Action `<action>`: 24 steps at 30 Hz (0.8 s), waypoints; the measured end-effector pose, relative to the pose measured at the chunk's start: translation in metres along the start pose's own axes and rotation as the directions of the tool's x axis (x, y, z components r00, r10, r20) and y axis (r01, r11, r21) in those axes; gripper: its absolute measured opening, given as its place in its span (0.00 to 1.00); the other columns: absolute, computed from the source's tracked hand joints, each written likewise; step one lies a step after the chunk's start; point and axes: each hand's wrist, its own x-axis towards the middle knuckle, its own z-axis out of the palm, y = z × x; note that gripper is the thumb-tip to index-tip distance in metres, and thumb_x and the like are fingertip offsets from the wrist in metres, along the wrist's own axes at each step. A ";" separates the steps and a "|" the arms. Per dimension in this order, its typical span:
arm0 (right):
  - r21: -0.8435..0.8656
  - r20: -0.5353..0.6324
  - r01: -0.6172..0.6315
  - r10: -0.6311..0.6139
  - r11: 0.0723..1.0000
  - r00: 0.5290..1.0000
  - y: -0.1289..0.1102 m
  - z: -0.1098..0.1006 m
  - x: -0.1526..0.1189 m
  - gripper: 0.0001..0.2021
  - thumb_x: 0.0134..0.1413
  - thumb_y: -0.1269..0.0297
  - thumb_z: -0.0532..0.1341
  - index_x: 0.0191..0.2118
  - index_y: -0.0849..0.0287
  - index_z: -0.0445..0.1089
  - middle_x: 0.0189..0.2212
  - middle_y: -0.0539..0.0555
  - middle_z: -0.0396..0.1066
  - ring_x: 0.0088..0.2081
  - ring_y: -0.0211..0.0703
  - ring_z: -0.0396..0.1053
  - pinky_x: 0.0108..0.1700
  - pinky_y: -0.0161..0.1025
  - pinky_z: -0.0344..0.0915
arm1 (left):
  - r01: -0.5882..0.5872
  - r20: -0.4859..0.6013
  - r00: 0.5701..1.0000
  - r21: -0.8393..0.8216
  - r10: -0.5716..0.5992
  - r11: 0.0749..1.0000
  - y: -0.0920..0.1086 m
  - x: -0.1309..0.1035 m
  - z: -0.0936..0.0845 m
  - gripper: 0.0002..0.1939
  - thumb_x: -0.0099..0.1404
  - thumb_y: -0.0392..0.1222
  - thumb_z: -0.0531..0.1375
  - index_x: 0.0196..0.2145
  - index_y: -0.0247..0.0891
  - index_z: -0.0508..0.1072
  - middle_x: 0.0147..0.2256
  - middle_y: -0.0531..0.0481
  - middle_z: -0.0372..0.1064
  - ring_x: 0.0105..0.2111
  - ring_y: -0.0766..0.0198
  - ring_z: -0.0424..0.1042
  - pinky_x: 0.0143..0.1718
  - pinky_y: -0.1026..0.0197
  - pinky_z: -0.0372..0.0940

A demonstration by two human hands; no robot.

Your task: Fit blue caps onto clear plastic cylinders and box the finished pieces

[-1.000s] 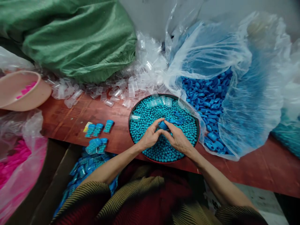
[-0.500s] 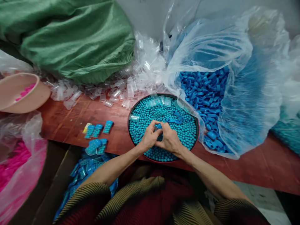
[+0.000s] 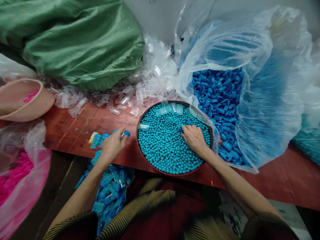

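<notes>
My left hand [image 3: 113, 146] is over the tabletop left of the basin, its thumb and fingers closed on a small blue-capped container [image 3: 125, 133]. Beside and partly beneath that hand lie several clear containers [image 3: 96, 141] filled with turquoise beads and closed with blue caps. A round basin [image 3: 140, 151] holds many turquoise beads [image 3: 165, 146]. Over its right side, my right hand [image 3: 194, 138] pinches a blue cap [image 3: 180, 129], mostly hidden by the fingers. Another blue cap [image 3: 188, 122] and several clear empty containers [image 3: 172, 108] rest on the beads.
Clear containers [image 3: 140, 95] are heaped along the back. An open plastic bag of blue caps [image 3: 217, 96] stands right of the basin. At left are a pink bowl [image 3: 46, 98] and a bag of pink pieces [image 3: 18, 170]. Filled containers [image 3: 112, 193] lie below the table edge.
My hands were together over the basin around a blue-capped piece. The left has moved left with the capped container; the right has moved right and taken a blue cap from the beads.
</notes>
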 end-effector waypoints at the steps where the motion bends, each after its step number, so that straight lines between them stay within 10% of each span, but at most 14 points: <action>1: -0.003 0.014 0.006 -0.006 1.000 1.000 0.002 0.003 0.001 0.13 0.58 0.64 0.56 0.47 0.62 0.67 0.40 0.61 0.71 0.41 0.52 0.64 0.38 0.42 0.53 | 0.014 -0.043 0.999 0.077 -0.011 0.997 0.002 0.000 -0.001 0.22 0.64 0.46 0.50 0.54 0.38 0.65 0.41 0.40 0.72 0.38 0.50 0.72 0.39 0.53 0.63; 12: 0.089 0.133 -0.041 0.028 0.995 0.991 0.014 0.002 0.016 0.18 0.59 0.60 0.55 0.52 0.61 0.65 0.45 0.59 0.72 0.45 0.49 0.67 0.42 0.38 0.59 | -0.421 0.073 0.894 -0.194 0.441 0.886 0.142 0.064 0.062 0.22 0.64 0.42 0.55 0.55 0.36 0.63 0.49 0.43 0.67 0.48 0.56 0.68 0.48 0.58 0.63; 24: 0.412 -0.079 -0.050 0.091 0.910 0.993 0.008 0.013 0.031 0.17 0.60 0.65 0.53 0.52 0.62 0.68 0.46 0.60 0.73 0.47 0.49 0.70 0.49 0.44 0.63 | -0.482 0.113 0.848 -0.239 0.517 0.843 0.146 0.068 0.086 0.17 0.64 0.41 0.54 0.51 0.41 0.69 0.41 0.45 0.68 0.45 0.55 0.67 0.48 0.55 0.61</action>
